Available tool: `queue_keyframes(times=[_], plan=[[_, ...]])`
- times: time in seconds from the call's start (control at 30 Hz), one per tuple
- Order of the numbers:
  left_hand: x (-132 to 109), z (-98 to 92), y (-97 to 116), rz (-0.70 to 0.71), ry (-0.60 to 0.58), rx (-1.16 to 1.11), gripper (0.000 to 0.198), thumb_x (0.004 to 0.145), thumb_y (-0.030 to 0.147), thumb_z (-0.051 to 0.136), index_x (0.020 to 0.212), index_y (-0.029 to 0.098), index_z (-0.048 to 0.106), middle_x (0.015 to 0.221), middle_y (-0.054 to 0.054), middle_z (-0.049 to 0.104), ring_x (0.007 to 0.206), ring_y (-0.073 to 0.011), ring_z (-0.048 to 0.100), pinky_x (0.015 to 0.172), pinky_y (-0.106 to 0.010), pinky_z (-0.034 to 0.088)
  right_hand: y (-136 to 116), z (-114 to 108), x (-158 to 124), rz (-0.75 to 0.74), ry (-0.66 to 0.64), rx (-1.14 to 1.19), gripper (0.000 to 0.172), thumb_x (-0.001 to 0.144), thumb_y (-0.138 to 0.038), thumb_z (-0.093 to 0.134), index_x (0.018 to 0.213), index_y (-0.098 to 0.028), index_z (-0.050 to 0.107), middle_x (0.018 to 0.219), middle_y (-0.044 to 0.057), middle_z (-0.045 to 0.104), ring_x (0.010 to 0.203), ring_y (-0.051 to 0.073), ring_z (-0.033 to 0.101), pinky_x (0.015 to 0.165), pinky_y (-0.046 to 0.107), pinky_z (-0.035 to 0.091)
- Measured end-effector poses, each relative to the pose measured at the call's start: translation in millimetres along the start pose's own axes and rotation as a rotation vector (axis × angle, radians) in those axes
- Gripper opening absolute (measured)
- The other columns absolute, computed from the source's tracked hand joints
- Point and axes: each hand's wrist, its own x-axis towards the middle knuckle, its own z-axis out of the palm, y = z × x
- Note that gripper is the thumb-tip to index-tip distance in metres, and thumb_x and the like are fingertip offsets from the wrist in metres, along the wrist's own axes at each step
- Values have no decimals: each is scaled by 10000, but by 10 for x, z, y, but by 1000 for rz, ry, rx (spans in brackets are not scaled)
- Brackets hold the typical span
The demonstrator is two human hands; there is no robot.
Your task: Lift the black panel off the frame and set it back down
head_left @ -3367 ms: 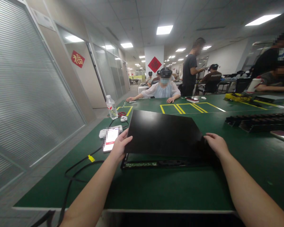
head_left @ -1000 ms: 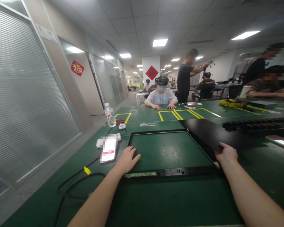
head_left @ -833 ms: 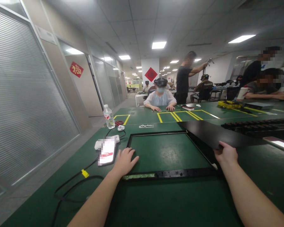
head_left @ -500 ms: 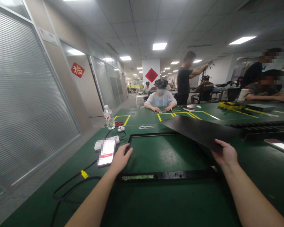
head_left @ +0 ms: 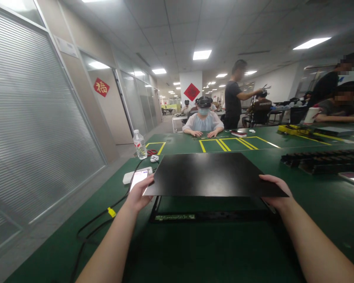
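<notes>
The black panel (head_left: 206,175) is held above the black frame (head_left: 224,216), which lies on the green bench (head_left: 212,251). The left hand (head_left: 139,192) grips the panel at its left edge, close to the near corner; the right hand (head_left: 279,192) grips the opposite edge in the same zone. On each side the thumb bears on the upper face and the other fingers pass beneath, so both sets of fingers are closed on the panel. This two-sided hold presumably keeps the broad, thin sheet level and spreads its load. Whether the far edge touches the frame cannot be determined, as the panel hides that area.

The panel is flat, rigid-looking and four-cornered, with a smooth dark surface that returns a soft reflection of the ceiling lights. The frame is a slim, open border; its near bar carries a green circuit strip (head_left: 174,217) at the left end. The frame probably lies flat so that the bench supports it along its length.

To the left, a lit smartphone (head_left: 139,179) rests beside a white plastic block (head_left: 129,178). A thin black cable with a yellow tag (head_left: 111,212) loops nearby. A clear plastic bottle (head_left: 139,145) stands upright farther away.
</notes>
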Motion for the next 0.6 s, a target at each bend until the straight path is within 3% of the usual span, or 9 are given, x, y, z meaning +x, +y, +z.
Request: queue_keyframes(times=[0.17, 0.3, 0.43, 0.6], plan=[[-11, -70, 75, 100, 12, 114, 469, 739, 64, 685, 1202, 104, 746, 895, -80, 821, 706, -178, 766, 665, -212, 604, 30, 82, -59, 250, -133, -97, 324, 720, -129, 689, 1042, -156, 718, 839, 113, 784, 763, 275, 775, 712, 398, 649], [-34, -125, 129, 148, -40, 204, 551, 700, 120, 727, 1250, 116, 745, 1003, -101, 831, 814, -242, 794, 701, -265, 623, 88, 117, -15, 247, -199, -150, 359, 735, -142, 695, 1093, -162, 721, 919, 109, 800, 797, 255, 783, 760, 385, 648], [-20, -136, 91, 150, -11, 251, 560, 677, 100, 747, 1237, 109, 744, 1084, -122, 826, 918, -255, 802, 737, -262, 631, 96, 91, 82, 112, 34, -182, 395, 704, -77, 710, 1093, -149, 710, 901, 119, 792, 735, 197, 756, 651, 284, 606], [62, -83, -119, 52, -42, 303, 500, 673, 66, 744, 1171, 104, 763, 1125, -145, 822, 1047, -286, 794, 832, -306, 643, 99, -25, 173, -39, 269, -358, 502, 659, -95, 732, 1154, -181, 730, 789, 82, 767, 663, 194, 721, 546, 255, 522]])
